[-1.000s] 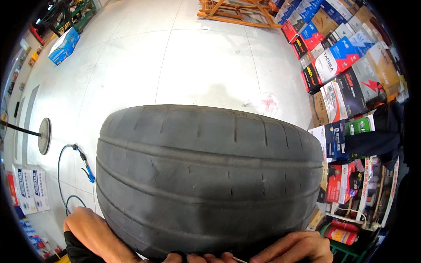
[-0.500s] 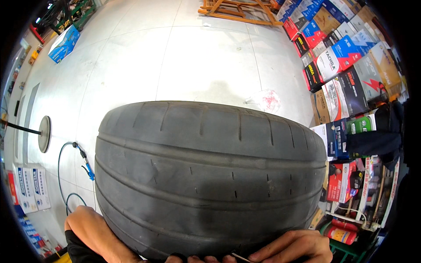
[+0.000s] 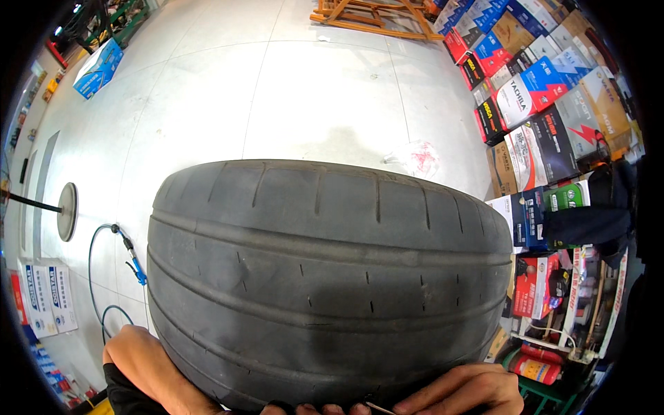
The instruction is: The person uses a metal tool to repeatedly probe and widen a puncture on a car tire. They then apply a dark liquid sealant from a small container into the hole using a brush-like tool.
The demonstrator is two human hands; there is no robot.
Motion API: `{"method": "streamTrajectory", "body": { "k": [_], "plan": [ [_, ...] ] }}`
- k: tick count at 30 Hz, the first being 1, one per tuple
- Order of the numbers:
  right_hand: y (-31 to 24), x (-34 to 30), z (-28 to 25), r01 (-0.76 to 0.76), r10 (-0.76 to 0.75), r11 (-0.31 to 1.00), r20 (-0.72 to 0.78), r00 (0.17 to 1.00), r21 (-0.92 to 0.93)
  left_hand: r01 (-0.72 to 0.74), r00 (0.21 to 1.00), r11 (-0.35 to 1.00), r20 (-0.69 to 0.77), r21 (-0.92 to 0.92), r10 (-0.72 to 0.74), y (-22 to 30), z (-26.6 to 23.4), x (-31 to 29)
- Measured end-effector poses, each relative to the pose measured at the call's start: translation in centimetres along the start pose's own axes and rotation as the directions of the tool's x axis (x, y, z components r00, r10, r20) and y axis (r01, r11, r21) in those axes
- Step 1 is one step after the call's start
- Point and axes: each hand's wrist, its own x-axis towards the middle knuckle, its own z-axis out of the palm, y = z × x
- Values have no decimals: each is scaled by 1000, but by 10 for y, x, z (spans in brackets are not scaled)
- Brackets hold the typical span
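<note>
A large, dark grey tyre (image 3: 332, 283) stands on edge right in front of me, its tread worn smooth between the long grooves. My bent left forearm (image 3: 155, 366) lies along its left side. Only a row of curled fingers of my left hand (image 3: 332, 409) shows at the lower edge, against the tyre's near part; a small black thing (image 3: 279, 405) sits beside them, and what they grip is hidden. My right hand (image 3: 463, 391) rests at the tyre's lower right, fingers closed on a thin metal pick (image 3: 380, 409) whose tip points toward the left fingers.
A blue-handled air hose (image 3: 137, 270) lies on the floor left of the tyre, near a round-based stand (image 3: 68, 211). Stacked battery boxes (image 3: 519, 97) line the right side, above a tool rack (image 3: 577, 304). A wooden frame (image 3: 377, 15) and a plastic bag (image 3: 420, 159) lie ahead.
The whole view has shifted very slightly. Both hands and the tyre keep nearly the same places, and the right hand still holds the thin pick.
</note>
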Motion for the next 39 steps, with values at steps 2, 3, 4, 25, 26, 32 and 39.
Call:
{"method": "streamTrajectory", "body": {
  "k": [2, 3, 4, 25, 26, 32, 39],
  "plan": [
    [2, -1, 0, 17, -17, 1000, 0, 1000, 0, -2, 1000, 1000, 8, -3, 2, 1, -1, 0],
    [2, -1, 1, 27, -27, 1000, -6, 1000, -8, -3, 1000, 1000, 13, -6, 3, 1, -1, 0],
    [3, -2, 1, 38, -38, 999, -12, 999, -17, -19, 1000, 1000, 9, -22, 20, 0, -1, 0],
    [3, 3, 0, -7, 7, 1000, 1, 1000, 22, -121, 990, 993, -67, 2, 121, -12, 4, -6],
    [3, 3, -1, -8, 7, 999, 15, 1000, 34, -92, 994, 996, -55, -2, 92, -8, 3, -5],
    [3, 2, 1, 3, -3, 998, 3, 1000, 65, -134, 988, 991, -74, 11, 134, -12, 5, -6],
    [4, 2, -1, -5, 2, 996, 29, 1000, 91, -388, 906, 918, 152, -80, 396, -47, -11, 6]
  ]
}}
